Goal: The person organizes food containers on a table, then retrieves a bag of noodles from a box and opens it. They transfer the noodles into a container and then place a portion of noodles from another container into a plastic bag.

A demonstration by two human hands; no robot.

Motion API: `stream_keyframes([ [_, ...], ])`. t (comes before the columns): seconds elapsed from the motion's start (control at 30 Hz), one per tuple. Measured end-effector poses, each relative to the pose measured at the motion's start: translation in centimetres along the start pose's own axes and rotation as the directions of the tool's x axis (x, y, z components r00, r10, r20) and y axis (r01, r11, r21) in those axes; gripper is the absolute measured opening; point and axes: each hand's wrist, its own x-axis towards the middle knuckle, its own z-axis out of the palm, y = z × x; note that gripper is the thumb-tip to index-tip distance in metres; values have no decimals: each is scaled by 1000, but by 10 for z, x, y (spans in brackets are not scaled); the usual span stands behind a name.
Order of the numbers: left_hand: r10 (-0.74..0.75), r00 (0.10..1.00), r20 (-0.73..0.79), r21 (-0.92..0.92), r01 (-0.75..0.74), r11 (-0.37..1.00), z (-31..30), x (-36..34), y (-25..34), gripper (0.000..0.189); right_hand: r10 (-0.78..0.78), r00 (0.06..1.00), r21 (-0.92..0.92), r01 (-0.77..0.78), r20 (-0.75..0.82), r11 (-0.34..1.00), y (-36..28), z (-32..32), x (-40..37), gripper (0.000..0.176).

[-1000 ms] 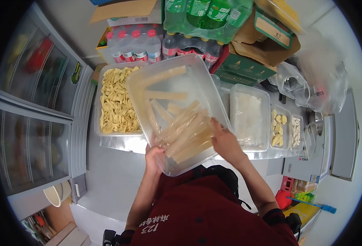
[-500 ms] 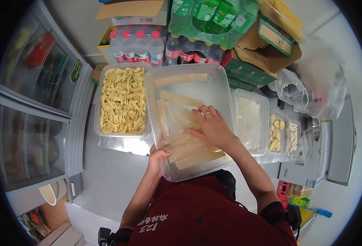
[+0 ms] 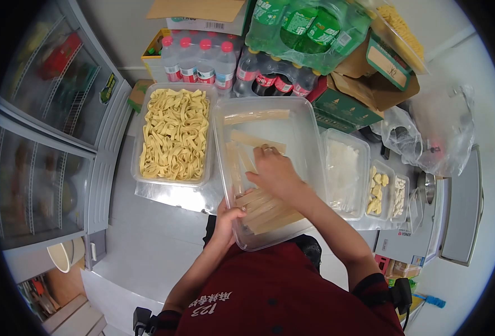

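A clear plastic container [image 3: 305, 120] is tilted in front of me, partly over the counter edge. Flat, translucent beige strips [image 3: 275, 211], like wide noodles, lie in it, heaped at the near end and scattered farther up. My left hand [image 3: 225, 222] is closed on the container's near left side, thumb over the rim. Inside the container, my right hand [image 3: 275, 172] has its fingers curled down among the strips and seems to grip some; its fingertips are partly hidden. A ring shows on one finger.
A tub of yellow flat noodles [image 3: 174, 134] stands at the left. On the right are a tub of pale contents [image 3: 342, 171] and small tubs of yellow pieces [image 3: 377, 190] and white pieces [image 3: 398, 196]. Bottle packs [image 3: 202, 64] and a green carton [image 3: 348, 103] line the back.
My right hand has drawn its fingers in and shifted slightly left over the strips. My left hand keeps its hold on the container. The view has shifted a little.
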Motion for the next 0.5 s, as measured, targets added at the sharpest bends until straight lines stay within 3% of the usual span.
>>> stream_keyframes([
  [0.07,13,1000,-28,36,-12,999,-1,1,-6,65,65,989,-28,-62,132,998,-10,13,10,30],
  [0.2,27,999,-47,37,-25,999,-4,-1,-6,62,128,982,-19,-127,136,992,-17,19,16,23],
  [0.27,33,999,-28,28,-32,999,-5,-2,-2,62,223,973,119,-227,53,967,-9,17,27,23],
  [0.3,41,999,-4,21,-41,999,-5,0,0,63,216,975,117,-221,52,968,-2,16,32,23],
  [0.37,50,999,13,32,-50,998,-7,2,4,62,174,977,431,-104,-126,897,10,15,38,27],
  [0.5,62,998,19,35,-62,997,-2,5,5,63,62,988,320,-14,-139,947,-1,20,35,27],
])
